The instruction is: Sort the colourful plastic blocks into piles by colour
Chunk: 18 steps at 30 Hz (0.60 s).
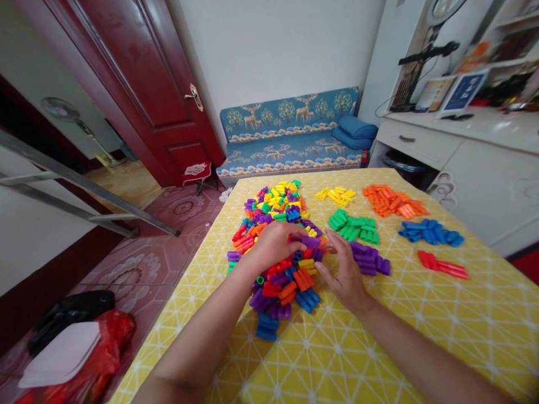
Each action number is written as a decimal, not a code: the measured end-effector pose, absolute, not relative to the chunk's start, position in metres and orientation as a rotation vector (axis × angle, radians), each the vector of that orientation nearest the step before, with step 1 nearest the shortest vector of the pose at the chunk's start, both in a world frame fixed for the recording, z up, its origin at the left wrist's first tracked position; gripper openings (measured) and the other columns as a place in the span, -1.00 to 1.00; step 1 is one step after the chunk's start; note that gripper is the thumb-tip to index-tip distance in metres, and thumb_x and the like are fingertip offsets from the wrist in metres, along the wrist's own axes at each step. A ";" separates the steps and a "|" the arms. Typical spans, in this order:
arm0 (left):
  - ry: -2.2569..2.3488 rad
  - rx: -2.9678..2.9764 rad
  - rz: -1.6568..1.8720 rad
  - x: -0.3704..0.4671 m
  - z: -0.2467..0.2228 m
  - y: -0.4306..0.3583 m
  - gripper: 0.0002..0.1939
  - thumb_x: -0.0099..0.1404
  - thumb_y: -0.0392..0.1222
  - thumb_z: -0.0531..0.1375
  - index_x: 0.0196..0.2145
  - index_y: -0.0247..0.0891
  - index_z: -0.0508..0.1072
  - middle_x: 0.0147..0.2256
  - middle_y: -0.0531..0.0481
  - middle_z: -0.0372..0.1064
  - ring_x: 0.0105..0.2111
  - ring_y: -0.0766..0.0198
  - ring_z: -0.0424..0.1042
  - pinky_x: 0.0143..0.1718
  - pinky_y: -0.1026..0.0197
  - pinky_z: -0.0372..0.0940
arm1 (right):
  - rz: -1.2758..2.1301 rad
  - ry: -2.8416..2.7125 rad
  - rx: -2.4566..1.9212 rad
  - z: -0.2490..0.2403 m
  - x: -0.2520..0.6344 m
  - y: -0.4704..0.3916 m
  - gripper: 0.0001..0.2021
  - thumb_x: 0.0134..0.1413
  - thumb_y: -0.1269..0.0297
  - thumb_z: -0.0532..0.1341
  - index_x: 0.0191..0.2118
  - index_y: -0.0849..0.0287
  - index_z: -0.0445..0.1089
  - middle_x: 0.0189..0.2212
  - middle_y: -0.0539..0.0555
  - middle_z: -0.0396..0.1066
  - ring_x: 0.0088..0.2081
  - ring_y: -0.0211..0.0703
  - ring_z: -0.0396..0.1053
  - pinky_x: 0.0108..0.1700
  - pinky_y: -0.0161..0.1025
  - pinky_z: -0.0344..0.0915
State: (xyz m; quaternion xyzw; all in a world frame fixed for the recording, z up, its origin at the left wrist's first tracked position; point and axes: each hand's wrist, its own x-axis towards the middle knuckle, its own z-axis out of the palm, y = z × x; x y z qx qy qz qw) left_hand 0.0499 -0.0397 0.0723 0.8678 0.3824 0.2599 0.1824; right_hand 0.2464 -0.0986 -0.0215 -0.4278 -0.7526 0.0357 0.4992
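A mixed heap of plastic tube-shaped toy blocks (278, 279) in several colours lies on the table. My left hand (275, 244) reaches over its middle, fingers closed around a purple block (310, 242). Just right of the heap is my right hand (346, 275), its thumb and fingers apart and nothing visible between them. Its fingertips come close to the purple block and to an orange one partly hidden there. Beside that hand sits a group of purple blocks (368, 259). Behind it lies a group of green blocks (353, 226).
Yellow blocks (336, 196), orange blocks (393, 201), blue blocks (432, 232) and red blocks (443, 265) form separate groups on the yellow patterned tablecloth (328, 359). A blue sofa (290, 140) stands beyond the table, a white cabinet (484, 185) to the right.
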 end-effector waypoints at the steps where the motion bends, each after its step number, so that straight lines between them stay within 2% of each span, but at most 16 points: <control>1: 1.024 2.477 0.698 0.053 0.076 -0.050 -0.78 0.15 -0.23 0.30 -0.20 -0.16 0.58 -0.26 0.00 0.56 -0.26 0.14 0.51 -0.22 0.20 0.33 | 0.108 -1.827 -1.026 -0.023 0.247 -0.099 -0.33 0.17 0.29 0.17 0.33 0.10 -0.11 0.23 0.24 0.13 0.24 0.07 0.14 0.21 0.08 0.22; 4: 0.969 2.494 0.689 0.062 0.077 -0.072 -0.80 0.17 -0.22 0.29 -0.20 -0.15 0.58 -0.26 0.00 0.56 -0.26 0.15 0.50 -0.21 0.20 0.33 | 0.151 -1.855 -1.034 -0.029 0.249 -0.101 -0.44 0.20 0.27 0.15 0.28 0.08 0.02 0.09 0.19 0.35 0.10 0.01 0.35 0.07 -0.05 0.36; 7: 0.929 2.437 0.740 0.066 0.068 -0.079 -0.79 0.21 -0.24 0.26 -0.17 -0.16 0.57 -0.24 -0.02 0.56 -0.25 0.17 0.50 -0.21 0.21 0.34 | 0.125 -1.866 -1.035 -0.033 0.252 -0.103 -0.62 0.22 0.28 0.12 0.15 0.06 0.19 -0.06 0.13 0.47 -0.07 -0.05 0.47 -0.09 -0.16 0.43; 11: 0.976 2.424 0.758 0.051 0.056 -0.080 -0.81 0.23 -0.23 0.24 -0.17 -0.19 0.56 -0.21 -0.04 0.55 -0.20 0.16 0.50 -0.16 0.21 0.34 | 0.157 -1.883 -1.028 -0.028 0.253 -0.106 -0.79 0.21 0.27 0.14 -0.05 0.08 0.30 -0.24 0.07 0.51 -0.21 -0.10 0.50 -0.20 -0.22 0.41; 16: 1.301 2.434 0.608 -0.008 0.064 -0.082 -0.88 0.19 -0.29 0.24 -0.30 -0.20 0.57 -0.30 -0.01 0.55 -0.27 0.19 0.51 -0.23 0.23 0.34 | 0.222 -1.773 -1.074 -0.023 0.251 -0.106 -0.82 0.19 0.27 0.16 -0.09 0.11 0.32 -0.30 0.03 0.49 -0.30 -0.16 0.47 -0.26 -0.27 0.37; 18: 1.412 2.417 0.460 -0.035 0.071 -0.085 -0.82 0.17 -0.27 0.25 -0.23 -0.19 0.56 -0.24 -0.01 0.55 -0.26 0.19 0.50 -0.21 0.22 0.34 | 0.215 -1.792 -1.060 -0.023 0.250 -0.105 -0.83 0.17 0.28 0.18 -0.11 0.11 0.34 -0.31 0.02 0.49 -0.32 -0.18 0.46 -0.26 -0.28 0.36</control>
